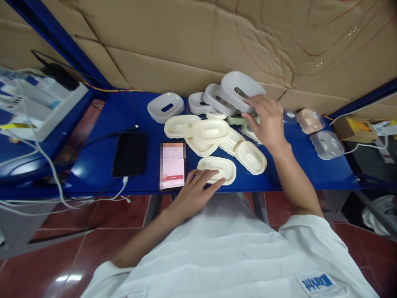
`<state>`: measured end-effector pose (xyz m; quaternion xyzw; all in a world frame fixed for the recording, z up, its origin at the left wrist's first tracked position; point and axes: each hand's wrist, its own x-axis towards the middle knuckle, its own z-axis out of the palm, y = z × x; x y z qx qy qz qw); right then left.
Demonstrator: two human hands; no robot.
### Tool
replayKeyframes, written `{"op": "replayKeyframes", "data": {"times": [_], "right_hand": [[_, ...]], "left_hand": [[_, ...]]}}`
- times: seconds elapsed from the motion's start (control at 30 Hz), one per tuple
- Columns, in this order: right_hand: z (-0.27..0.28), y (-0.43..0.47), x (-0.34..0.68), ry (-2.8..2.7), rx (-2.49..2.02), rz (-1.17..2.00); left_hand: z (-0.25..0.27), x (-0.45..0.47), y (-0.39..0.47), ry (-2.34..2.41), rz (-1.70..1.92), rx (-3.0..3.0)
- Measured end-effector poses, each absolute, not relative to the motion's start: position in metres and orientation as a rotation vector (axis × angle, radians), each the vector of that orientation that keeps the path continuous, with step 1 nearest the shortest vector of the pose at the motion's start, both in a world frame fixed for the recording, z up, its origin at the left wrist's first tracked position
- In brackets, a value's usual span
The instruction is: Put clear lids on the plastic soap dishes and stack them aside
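A white oval soap dish with a slot in its base sits tilted on top of other white dishes at the back. My right hand has its fingers and thumb closed on the dish's right end. Close to the table's front edge lies a cream oval soap dish insert. My left hand rests on it with fingers stretched out, not gripping it. More cream inserts overlap in a loose pile between the hands. Another white dish stands at the back left of the pile.
A phone with a lit screen lies left of my left hand, and a dark phone is farther left. Clear lidded dishes stand at the right near a cardboard box. White cables hang at the left; cardboard backs the blue table.
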<state>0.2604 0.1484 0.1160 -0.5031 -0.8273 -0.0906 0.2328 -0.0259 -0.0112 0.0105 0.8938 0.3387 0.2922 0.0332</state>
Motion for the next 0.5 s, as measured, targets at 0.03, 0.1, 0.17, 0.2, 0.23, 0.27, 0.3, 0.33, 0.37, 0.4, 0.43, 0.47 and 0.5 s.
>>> {"op": "replayKeyframes", "data": {"times": [0.03, 0.1, 0.17, 0.2, 0.23, 0.27, 0.3, 0.33, 0.37, 0.4, 0.43, 0.47, 0.5], "right_hand": [[0.111, 0.127, 0.262, -2.235, -1.345, -0.231], [0.096, 0.077, 0.265, -2.217, -1.253, -0.149], [0.076, 0.032, 0.264, -2.293, -1.138, 0.008], [0.065, 0.015, 0.262, -2.328, -1.085, 0.093], [0.056, 0.003, 0.26, -2.361, -1.032, 0.17], [0.047, -0.004, 0.257, -2.386, -0.988, 0.232], [0.04, -0.007, 0.254, -2.405, -0.955, 0.278], [0.035, -0.007, 0.252, -2.422, -0.935, 0.307], [0.032, -0.005, 0.25, -2.44, -0.926, 0.32], [0.03, -0.003, 0.249, -2.454, -0.927, 0.318], [0.028, -0.001, 0.249, -2.463, -0.931, 0.305], [0.027, 0.001, 0.249, -2.466, -0.937, 0.282], [0.026, 0.001, 0.249, -2.466, -0.943, 0.256]], "left_hand": [[0.013, -0.029, -0.012, 1.076, 0.957, 2.725], [0.021, -0.035, -0.012, 1.138, 1.071, 2.666], [0.029, -0.042, -0.011, 1.186, 1.118, 2.628], [0.032, -0.045, -0.01, 1.191, 1.093, 2.633], [0.035, -0.047, -0.009, 1.188, 1.043, 2.654], [0.036, -0.048, -0.008, 1.179, 0.984, 2.688], [0.037, -0.048, -0.006, 1.17, 0.926, 2.724], [0.037, -0.047, -0.005, 1.162, 0.873, 2.757], [0.035, -0.046, -0.004, 1.153, 0.823, 2.783], [0.033, -0.045, -0.002, 1.148, 0.778, 2.796], [0.031, -0.044, -0.002, 1.142, 0.74, 2.794], [0.028, -0.042, -0.001, 1.132, 0.709, 2.783], [0.025, -0.042, 0.0, 1.121, 0.695, 2.765]]}}
